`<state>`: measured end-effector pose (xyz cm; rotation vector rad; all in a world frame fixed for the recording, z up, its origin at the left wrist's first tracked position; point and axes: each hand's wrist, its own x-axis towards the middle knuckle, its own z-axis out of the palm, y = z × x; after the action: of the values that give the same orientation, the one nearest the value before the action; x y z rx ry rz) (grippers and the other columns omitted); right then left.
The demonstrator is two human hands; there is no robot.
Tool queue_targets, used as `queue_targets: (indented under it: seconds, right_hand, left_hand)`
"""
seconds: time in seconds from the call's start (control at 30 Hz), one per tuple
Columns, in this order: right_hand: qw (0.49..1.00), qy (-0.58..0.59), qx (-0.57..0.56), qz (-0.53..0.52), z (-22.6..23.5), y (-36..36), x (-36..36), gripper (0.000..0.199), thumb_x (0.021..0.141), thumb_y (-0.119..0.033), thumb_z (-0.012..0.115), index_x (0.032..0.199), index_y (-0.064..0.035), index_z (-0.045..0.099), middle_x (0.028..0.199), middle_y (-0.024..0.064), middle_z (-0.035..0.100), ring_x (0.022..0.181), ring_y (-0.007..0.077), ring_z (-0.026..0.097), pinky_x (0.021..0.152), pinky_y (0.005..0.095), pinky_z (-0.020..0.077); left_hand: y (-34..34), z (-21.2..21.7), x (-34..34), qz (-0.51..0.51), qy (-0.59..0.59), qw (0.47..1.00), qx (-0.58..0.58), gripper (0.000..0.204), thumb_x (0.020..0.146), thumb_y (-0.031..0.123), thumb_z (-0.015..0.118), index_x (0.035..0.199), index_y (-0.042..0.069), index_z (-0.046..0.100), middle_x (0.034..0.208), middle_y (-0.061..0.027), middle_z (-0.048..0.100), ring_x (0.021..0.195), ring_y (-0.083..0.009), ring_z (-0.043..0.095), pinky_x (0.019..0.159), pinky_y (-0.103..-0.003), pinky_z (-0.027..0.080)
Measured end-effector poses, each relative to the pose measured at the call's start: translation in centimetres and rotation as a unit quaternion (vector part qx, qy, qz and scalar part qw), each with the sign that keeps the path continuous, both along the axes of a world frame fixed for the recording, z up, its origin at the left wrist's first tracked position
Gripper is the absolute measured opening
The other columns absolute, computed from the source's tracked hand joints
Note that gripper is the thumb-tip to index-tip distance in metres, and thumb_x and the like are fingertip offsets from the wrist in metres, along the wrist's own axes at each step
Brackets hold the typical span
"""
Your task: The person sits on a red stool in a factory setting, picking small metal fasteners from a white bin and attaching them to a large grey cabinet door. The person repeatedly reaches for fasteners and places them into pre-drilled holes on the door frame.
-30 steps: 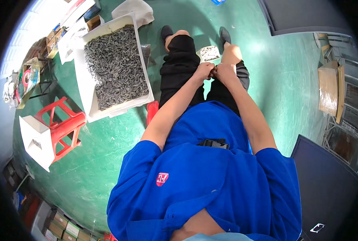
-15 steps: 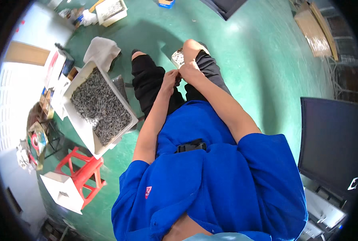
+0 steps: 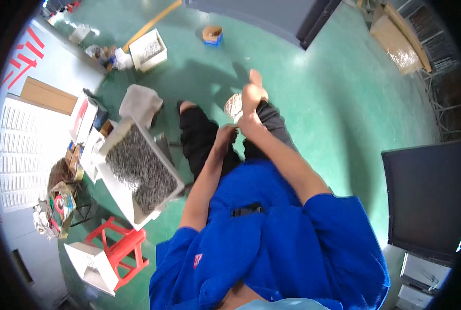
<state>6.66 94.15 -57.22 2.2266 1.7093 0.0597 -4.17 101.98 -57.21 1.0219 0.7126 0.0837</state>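
Observation:
My left hand (image 3: 225, 138) is closed in front of my lap, its fingertips pointing toward the other hand. My right hand (image 3: 249, 125) is closed too, over my right leg, and the two meet at the fingertips. Whatever is pinched between them is too small and blurred to name. Just beyond them stands a small pale container (image 3: 230, 111) of whitish and brown pieces, partly hidden by my right leg. To the left of my legs, a large white bin (image 3: 113, 187) holds a heap of small dark grey pieces (image 3: 142, 170).
A red plastic stool (image 3: 124, 253) with a white tray (image 3: 88, 266) against it stands at the lower left. Farther off are a white tub (image 3: 161, 58) and a small blue box (image 3: 213, 36). A black panel (image 3: 426, 199) is on the right; wrapped cardboard (image 3: 398, 44) leans beyond it.
The view has tilted, so the whole scene sits lower and more of the far floor shows. Both hands stay together at my lap, still closed.

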Motion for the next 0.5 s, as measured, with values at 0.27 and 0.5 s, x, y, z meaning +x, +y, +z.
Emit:
queue_targets:
  seconds: [0.27,0.5]
  right_hand:
    - [0.995,0.065,-0.079,0.024,0.1,0.7,0.2,0.016,0.071,-0.018,0.054,0.076,-0.0074,0.065,0.074,0.0077,0.063,0.074,0.0224,0.061,0.074,0.0469,0.0401]
    - [0.968,0.180,-0.159,-0.072,-1.9,-3.1,2.6,0.031,0.075,-0.031,0.051,0.091,-0.0071,0.063,0.092,0.0116,0.062,0.088,0.0261,0.058,0.080,0.0417,0.0407]
  left_hand:
    - [0.8,-1.4,-0.9,0.006,0.000,0.999,-0.040,0.018,0.080,0.013,0.049,0.092,0.001,0.054,0.060,-0.0013,0.048,0.043,-0.0072,0.039,0.038,-0.021,0.031]
    - [0.9,-1.9,-1.2,0.008,0.008,0.999,-0.038,0.019,0.082,0.013,0.048,0.094,0.000,0.054,0.066,-0.0013,0.050,0.050,-0.0070,0.042,0.042,-0.020,0.033]
